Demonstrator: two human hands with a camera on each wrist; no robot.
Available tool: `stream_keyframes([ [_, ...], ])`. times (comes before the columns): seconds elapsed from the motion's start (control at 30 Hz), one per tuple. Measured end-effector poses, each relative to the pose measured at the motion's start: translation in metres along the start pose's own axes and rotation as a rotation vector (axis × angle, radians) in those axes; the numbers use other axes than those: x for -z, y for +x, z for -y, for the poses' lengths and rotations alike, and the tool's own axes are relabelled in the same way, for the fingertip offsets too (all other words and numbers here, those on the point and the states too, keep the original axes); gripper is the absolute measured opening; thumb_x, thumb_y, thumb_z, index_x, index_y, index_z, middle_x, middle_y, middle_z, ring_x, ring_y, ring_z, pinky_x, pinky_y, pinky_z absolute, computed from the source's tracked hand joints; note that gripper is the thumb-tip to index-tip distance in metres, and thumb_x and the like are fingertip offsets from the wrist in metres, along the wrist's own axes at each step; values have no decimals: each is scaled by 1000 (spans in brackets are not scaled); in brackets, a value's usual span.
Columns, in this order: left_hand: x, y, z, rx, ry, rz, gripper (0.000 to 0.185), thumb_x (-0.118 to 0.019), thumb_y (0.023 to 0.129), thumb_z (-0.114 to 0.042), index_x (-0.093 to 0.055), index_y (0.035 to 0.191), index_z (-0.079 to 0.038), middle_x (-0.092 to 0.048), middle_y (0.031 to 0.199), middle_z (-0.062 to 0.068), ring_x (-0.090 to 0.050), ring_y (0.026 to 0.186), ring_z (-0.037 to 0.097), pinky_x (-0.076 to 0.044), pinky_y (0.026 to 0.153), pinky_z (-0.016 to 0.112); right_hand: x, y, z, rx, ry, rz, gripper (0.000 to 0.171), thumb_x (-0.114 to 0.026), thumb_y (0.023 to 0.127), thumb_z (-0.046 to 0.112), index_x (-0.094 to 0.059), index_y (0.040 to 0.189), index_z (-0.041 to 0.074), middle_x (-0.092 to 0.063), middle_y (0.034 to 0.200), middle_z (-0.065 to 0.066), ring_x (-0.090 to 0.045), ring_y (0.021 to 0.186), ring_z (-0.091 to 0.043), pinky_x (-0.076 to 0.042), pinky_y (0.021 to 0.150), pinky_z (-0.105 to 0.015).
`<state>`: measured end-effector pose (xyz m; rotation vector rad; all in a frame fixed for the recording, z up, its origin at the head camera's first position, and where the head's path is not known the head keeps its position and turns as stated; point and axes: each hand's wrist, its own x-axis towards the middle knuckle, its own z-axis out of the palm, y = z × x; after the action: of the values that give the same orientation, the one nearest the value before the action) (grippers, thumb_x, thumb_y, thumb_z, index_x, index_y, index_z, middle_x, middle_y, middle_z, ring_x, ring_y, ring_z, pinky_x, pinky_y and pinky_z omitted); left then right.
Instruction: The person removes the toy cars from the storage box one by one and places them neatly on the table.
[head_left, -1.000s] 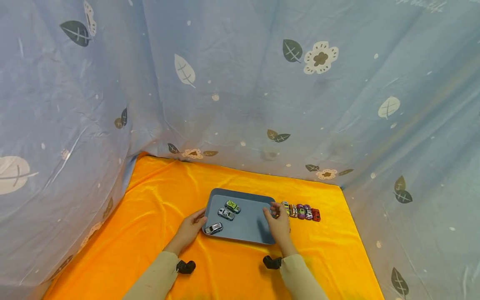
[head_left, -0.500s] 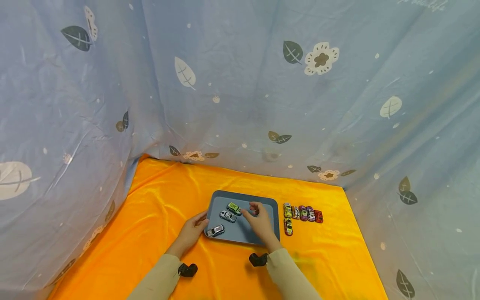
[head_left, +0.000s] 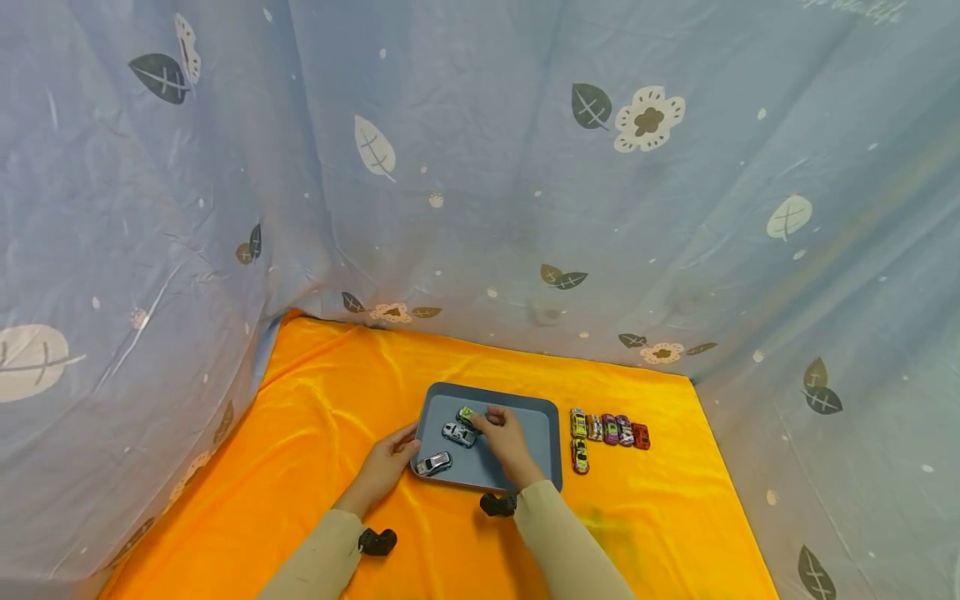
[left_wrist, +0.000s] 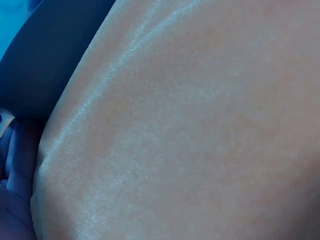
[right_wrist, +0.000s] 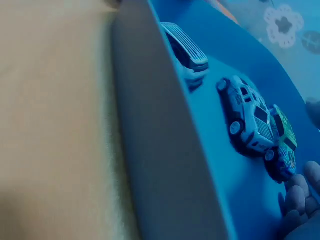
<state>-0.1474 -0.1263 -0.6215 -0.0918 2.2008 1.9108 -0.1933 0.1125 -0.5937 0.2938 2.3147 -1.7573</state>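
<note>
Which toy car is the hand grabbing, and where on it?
The right hand pinches the green toy car in the tray, at its right end. The left hand only rests at the tray's left edge.

Both sleeved arms reach forward. The left hand (head_left: 387, 461) lies low with fingers loosely extended; the right hand (head_left: 504, 433) stretches further, its fingertips (right_wrist: 299, 196) curled in.
</note>
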Motion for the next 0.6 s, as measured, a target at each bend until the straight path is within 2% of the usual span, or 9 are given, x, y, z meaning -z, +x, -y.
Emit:
stream_keyframes([
  [0.07, 0, -1, 0, -3, 3, -4, 46, -59, 98, -28, -50, 143, -21, -59, 129, 4, -56, 117, 23, -46, 98, 41, -2, 1, -3, -19, 20, 0, 64, -72, 86, 44, -51, 133, 6, -50, 126, -14, -50, 113, -30, -45, 94, -46],
  [0.27, 0, 0, 3, -18, 3, -16, 46, -59, 98, -25, -51, 143, -19, -60, 129, 4, -57, 115, 23, -47, 97, 41, -11, 3, -4, 14, 8, -8, 51, -72, 88, 32, -56, 127, 3, -49, 123, -15, -47, 111, -29, -44, 91, -44],
  [0.43, 0, 0, 3, -14, 2, -12, 46, -59, 98, -25, -50, 143, -19, -60, 129, 4, -56, 117, 23, -46, 99, 43, -14, 3, -3, 20, -26, -30, 45, -70, 90, 28, -57, 125, 3, -49, 124, -16, -46, 112, -29, -45, 89, -43],
  [0.6, -1, -3, 1, -19, 6, -6, 46, -57, 99, -26, -49, 144, -19, -59, 130, 5, -55, 117, 24, -46, 98, 43, -15, 3, -4, 34, -44, -55, 37, -69, 91, 22, -60, 121, 2, -52, 118, -15, -47, 106, -28, -43, 86, -42],
])
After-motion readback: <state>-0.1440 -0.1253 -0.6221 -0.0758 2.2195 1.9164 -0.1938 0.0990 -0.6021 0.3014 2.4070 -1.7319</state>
